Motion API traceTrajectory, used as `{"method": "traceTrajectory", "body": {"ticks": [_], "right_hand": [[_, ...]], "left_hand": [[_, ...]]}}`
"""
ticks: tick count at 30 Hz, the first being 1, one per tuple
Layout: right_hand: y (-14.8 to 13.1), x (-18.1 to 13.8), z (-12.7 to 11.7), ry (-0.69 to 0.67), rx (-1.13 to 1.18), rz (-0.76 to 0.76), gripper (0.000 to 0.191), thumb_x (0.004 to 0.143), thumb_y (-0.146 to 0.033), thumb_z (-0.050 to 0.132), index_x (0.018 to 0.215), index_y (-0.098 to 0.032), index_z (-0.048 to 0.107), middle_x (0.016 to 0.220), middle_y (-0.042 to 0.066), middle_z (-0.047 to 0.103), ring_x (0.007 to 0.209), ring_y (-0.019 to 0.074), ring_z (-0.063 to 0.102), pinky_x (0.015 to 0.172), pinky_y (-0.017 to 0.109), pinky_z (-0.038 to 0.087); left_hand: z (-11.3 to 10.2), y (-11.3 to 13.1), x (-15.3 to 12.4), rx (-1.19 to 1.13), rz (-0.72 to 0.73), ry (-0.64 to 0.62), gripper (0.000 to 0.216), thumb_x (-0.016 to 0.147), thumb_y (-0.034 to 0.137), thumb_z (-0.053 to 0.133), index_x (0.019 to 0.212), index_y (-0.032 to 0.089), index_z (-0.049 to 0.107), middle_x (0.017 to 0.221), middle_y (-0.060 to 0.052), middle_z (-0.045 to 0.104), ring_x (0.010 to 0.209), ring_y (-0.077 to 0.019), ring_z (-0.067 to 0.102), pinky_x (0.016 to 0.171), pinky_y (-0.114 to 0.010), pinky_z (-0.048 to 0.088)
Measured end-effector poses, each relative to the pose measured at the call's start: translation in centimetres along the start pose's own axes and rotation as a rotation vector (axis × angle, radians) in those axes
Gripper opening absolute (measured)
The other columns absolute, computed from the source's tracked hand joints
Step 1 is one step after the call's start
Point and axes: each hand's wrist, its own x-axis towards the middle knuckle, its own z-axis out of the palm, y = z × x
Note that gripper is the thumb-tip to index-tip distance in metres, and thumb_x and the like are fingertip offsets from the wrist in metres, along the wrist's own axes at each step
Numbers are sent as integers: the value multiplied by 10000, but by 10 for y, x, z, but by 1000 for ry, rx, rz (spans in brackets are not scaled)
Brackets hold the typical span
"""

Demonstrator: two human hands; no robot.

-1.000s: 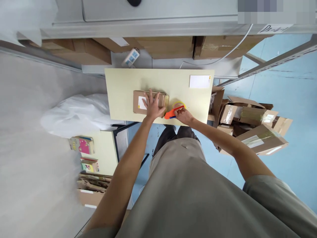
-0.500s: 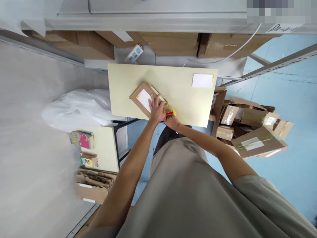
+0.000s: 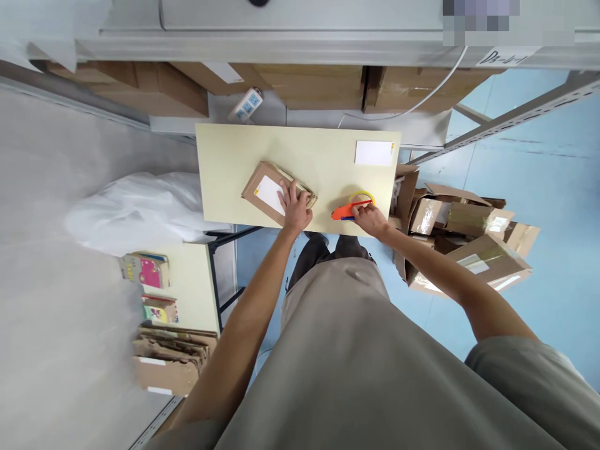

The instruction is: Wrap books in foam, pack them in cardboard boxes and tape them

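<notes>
On the cream table (image 3: 328, 144) lies a flat cardboard parcel (image 3: 255, 199), set at a slant, with a white label (image 3: 269, 195) on its top. My left hand (image 3: 296, 209) rests on the parcel's right end with fingers spread, the fingertips reaching the label's edge. Off to the right, my right hand (image 3: 369, 219) is closed around an orange tape dispenser (image 3: 343, 211) with a yellow roll in it. The dispenser points left, over the table's front right part, apart from the parcel. My palm hides its handle.
A white sheet (image 3: 374, 152) lies at the table's back right. Behind stand cardboard boxes (image 3: 319, 87) and a power strip (image 3: 248, 104). Piled cartons (image 3: 473, 219) sit to the right. At left are a white plastic bag (image 3: 135, 209), books (image 3: 152, 270) and folded cardboard (image 3: 169, 369).
My right hand has moved right with the tape dispenser, away from the parcel and my left hand. My left hand stays on the parcel. The whole view has shifted slightly.
</notes>
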Motion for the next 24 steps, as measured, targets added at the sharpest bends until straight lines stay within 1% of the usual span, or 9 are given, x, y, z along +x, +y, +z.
{"method": "traceTrajectory", "body": {"ticks": [2,6,10,12,14,17,20,22,24], "right_hand": [[5,15,-9,28,-25,-1,480,1202,-264,343,1539,61,450,1278,347,777,1204,380,764,1104,474,456],[-1,53,-27,73,-50,-26,489,1175,-210,366,1566,69,457,1285,332,788,1215,382,757,1141,489,435],[-6,74,-29,95,-59,-72,492,1159,-188,370,1568,62,482,1303,329,789,1198,378,771,1155,501,441],[-7,76,-26,93,-70,-87,496,1166,-214,375,1561,62,494,1298,330,794,1190,385,779,1131,501,467],[-8,77,-22,87,-81,-109,500,1172,-250,394,1538,70,513,1284,337,797,1182,396,784,1103,502,493],[-17,78,-20,79,-85,-179,488,1158,-227,412,1512,87,532,1276,348,795,1176,397,788,1089,504,502],[-34,81,-24,66,-74,-243,493,1126,-145,395,1532,103,522,1299,344,788,1198,386,778,1111,506,485],[-50,82,-28,49,-51,-258,506,1115,-110,372,1543,113,523,1317,341,783,1208,376,771,1124,501,479],[-68,83,-31,33,-17,-267,515,1107,-75,343,1547,110,535,1323,326,786,1206,354,765,1141,488,475]], "left_hand": [[2,1,-1,1,11,8,557,747,75,660,1288,210,652,1928,-134,194,1784,-400,-201,1412,-791,-68],[5,0,-9,3,79,8,538,731,63,674,1250,205,680,1909,-141,252,1790,-410,-169,1425,-785,-30],[5,-8,-18,-31,147,18,520,740,80,709,1246,202,708,1917,-131,234,1798,-420,-118,1448,-737,-6],[5,-13,-20,-72,156,41,625,768,127,738,1387,179,675,1937,-149,148,1802,-419,-91,1456,-709,21],[7,-17,-22,-120,135,80,853,792,197,775,1607,132,530,1944,-193,37,1803,-415,-83,1459,-687,41],[11,-19,-22,-177,64,143,1122,827,309,820,1782,86,274,1934,-236,-34,1798,-408,-123,1459,-653,14],[13,-14,-24,-170,-58,177,1175,881,386,819,1824,83,188,1933,-242,-34,1789,-400,-163,1456,-624,-20],[13,-8,-27,-116,-229,192,1171,924,422,787,1834,60,145,1924,-264,-46,1780,-409,-182,1446,-646,-21],[15,-3,-31,-76,-469,219,1194,946,459,766,1841,48,91,1909,-294,-71,1766,-450,-188,1413,-726,-16]]}}
